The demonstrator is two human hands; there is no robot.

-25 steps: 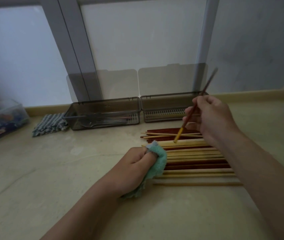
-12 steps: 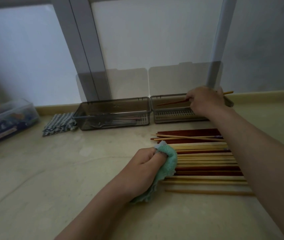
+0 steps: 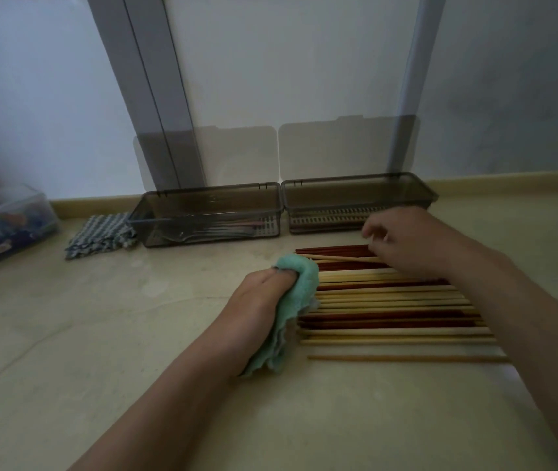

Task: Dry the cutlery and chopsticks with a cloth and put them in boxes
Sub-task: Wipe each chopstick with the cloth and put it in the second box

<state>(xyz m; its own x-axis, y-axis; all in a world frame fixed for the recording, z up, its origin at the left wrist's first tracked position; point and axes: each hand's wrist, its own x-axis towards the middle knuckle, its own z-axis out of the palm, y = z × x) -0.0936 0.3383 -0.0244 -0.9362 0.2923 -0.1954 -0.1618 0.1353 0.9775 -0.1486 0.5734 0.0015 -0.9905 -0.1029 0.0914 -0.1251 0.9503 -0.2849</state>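
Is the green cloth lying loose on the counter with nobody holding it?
No, the left hand grips the green cloth, bunched up at the end of the row of chopsticks.

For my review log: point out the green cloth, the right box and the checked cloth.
green cloth (image 3: 299, 277), head view, bunched top
right box (image 3: 308, 214), head view, front wall
checked cloth (image 3: 101, 234), head view, middle

Right hand (image 3: 410, 243) back from box (image 3: 359, 202) to chopsticks (image 3: 389, 300)
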